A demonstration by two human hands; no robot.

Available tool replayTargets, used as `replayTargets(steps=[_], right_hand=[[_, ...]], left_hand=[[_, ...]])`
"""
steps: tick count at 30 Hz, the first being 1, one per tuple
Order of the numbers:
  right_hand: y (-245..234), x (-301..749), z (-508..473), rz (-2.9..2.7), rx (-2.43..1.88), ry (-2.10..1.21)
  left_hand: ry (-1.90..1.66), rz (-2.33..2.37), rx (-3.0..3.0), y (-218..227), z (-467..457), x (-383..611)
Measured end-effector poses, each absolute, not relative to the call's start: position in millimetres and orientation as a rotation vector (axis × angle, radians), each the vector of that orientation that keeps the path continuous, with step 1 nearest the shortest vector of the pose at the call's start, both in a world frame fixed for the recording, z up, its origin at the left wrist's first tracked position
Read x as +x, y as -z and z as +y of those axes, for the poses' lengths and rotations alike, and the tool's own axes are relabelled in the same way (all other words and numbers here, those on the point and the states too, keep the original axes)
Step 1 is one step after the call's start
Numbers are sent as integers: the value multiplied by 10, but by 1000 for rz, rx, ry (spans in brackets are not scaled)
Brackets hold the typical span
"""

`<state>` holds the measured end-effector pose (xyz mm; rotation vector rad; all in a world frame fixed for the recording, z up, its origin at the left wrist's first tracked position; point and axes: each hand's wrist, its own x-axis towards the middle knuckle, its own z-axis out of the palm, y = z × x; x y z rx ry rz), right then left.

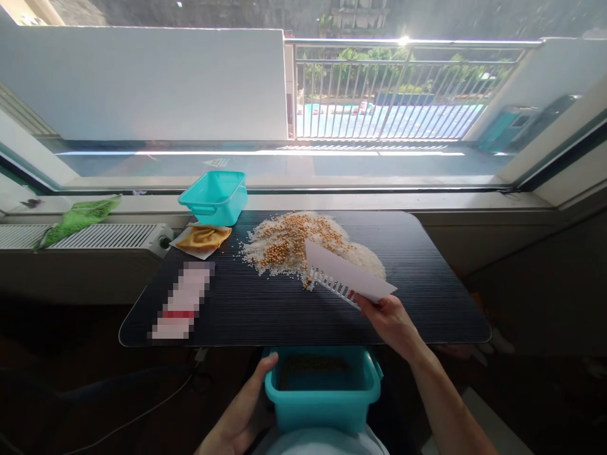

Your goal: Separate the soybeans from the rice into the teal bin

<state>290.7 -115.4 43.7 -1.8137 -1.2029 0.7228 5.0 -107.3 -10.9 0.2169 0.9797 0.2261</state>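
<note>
My right hand (389,322) grips a white comb-like scraper (346,275) by its near corner, its toothed edge resting on the dark table (427,297) at the near side of a pile of white rice mixed with yellow beans (298,243). My left hand (244,411) holds the left side of a teal tub (325,388) below the table's near edge; the tub has some beans in its bottom.
A second teal tub (215,197) stands at the table's far left, next to a yellow cloth on white paper (203,239). A blurred pink and white card (183,302) lies at the left. A green rag (80,218) lies on the radiator. A window runs behind.
</note>
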Motion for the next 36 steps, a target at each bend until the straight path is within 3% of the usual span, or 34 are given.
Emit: replayTargets(steps=[36], right_hand=[[-572, 2738, -1169, -1339, -1695, -749]], left_hand=[[-305, 993, 334, -34, -1195, -31]])
